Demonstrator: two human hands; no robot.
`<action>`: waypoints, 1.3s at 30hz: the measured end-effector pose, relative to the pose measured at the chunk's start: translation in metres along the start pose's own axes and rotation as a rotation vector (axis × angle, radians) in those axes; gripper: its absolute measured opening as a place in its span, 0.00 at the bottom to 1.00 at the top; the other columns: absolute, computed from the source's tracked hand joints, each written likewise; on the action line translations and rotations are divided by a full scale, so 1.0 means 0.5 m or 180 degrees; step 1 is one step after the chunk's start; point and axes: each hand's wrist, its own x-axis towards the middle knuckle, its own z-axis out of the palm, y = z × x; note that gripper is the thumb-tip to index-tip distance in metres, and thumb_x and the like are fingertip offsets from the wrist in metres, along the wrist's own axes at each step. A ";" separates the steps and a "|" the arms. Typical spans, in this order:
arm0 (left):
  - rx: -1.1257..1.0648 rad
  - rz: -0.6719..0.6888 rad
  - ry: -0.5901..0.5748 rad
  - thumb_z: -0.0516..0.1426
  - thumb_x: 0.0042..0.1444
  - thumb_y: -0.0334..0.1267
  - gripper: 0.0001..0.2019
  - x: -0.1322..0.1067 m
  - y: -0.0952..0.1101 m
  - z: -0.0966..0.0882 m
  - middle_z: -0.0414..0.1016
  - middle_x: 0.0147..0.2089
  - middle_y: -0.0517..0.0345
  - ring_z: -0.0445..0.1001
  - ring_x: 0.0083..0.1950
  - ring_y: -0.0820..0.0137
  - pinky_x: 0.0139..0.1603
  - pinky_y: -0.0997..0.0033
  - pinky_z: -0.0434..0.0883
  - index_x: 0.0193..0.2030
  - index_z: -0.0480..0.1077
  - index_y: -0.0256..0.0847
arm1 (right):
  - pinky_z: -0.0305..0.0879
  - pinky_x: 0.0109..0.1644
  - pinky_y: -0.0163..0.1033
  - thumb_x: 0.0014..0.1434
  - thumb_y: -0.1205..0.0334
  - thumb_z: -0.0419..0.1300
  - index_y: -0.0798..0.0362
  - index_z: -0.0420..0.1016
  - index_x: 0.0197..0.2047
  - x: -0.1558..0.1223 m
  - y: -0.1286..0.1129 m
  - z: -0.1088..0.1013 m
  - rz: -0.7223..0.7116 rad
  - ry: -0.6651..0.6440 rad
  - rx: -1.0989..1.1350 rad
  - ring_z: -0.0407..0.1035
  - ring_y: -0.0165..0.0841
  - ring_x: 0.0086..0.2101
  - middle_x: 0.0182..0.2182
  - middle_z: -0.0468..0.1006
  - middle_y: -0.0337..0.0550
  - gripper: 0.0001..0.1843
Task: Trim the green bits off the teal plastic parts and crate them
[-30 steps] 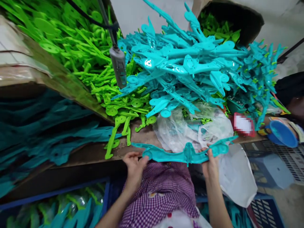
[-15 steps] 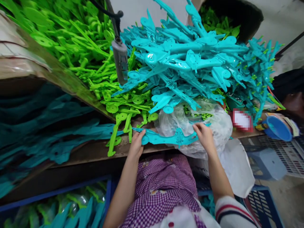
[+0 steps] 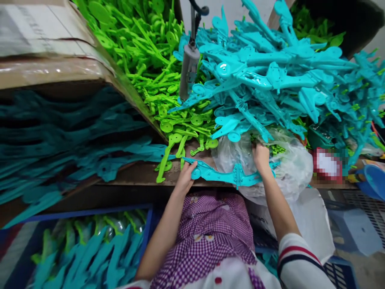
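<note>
Holding teal piece, left hand; carton print apparently illegible.

Small plastics assembly workshop, stocked for piece-work.

A worn wooden workbench carried a tall heap of turquoise moulded plastic arms beside lime-green plastic stems spilling from a tilted cardboard carton. A single turquoise arm lay at the bench's front edge, a grey powered screwdriver hung above the bench, and a blue plastic crate of parts stood below it.

Left hand grips teal part; right hand seemingly reaches into plastic bag.
</note>
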 end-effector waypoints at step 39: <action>-0.1399 0.0363 -0.0226 0.61 0.60 0.51 0.14 -0.005 -0.024 0.014 0.77 0.38 0.59 0.77 0.40 0.71 0.45 0.72 0.73 0.43 0.71 0.42 | 0.65 0.43 0.34 0.68 0.55 0.55 0.51 0.75 0.47 -0.137 -0.342 0.128 -0.1236 -0.0978 0.1979 0.73 0.33 0.39 0.40 0.80 0.41 0.12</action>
